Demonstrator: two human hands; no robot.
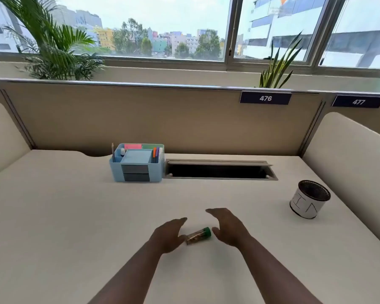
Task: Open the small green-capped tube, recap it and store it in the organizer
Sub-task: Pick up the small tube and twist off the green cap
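A small clear tube (195, 236) lies on its side on the white desk (75, 216), its green cap (207, 232) on and pointing right. Small brownish contents show inside it. My left hand (169, 234) hovers just left of the tube's base, fingers apart, holding nothing. My right hand (226, 227) is just right of the cap, fingers spread and curved, also holding nothing. The light blue organizer (137, 164) stands farther back on the desk, left of centre, with pens, sticky notes and a note block in its compartments.
An open cable slot (219, 171) is sunk into the desk right of the organizer. A black mesh cup wrapped in white paper (308, 199) stands at the right. Beige partition panels enclose the desk at the back and both sides.
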